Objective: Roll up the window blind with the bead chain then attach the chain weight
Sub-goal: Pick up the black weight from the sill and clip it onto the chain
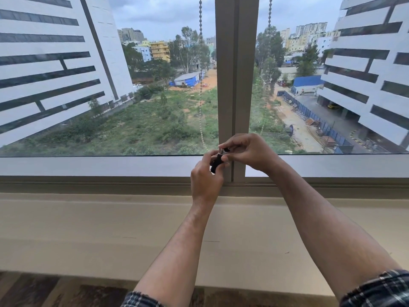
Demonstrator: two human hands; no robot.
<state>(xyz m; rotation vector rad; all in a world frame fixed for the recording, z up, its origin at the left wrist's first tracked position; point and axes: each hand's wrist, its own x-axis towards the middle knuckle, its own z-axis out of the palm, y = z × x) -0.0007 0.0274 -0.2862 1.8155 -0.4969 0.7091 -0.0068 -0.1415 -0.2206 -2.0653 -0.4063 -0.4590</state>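
Note:
A bead chain [201,63] hangs straight down in front of the glass, just left of the window's middle post, and runs down to my hands. My left hand [204,181] grips a small black chain weight [216,163], held upright in front of the lower window frame. My right hand [245,150] pinches the top of the weight, where a small pale piece and the chain's lower end meet. A second bead chain [269,18] hangs right of the post. The blind itself is out of view above.
The grey middle post [235,74] stands right behind my hands. A wide beige sill [99,222] runs below the lower window frame [88,166]. Outside the glass lie tall white buildings and a green lot.

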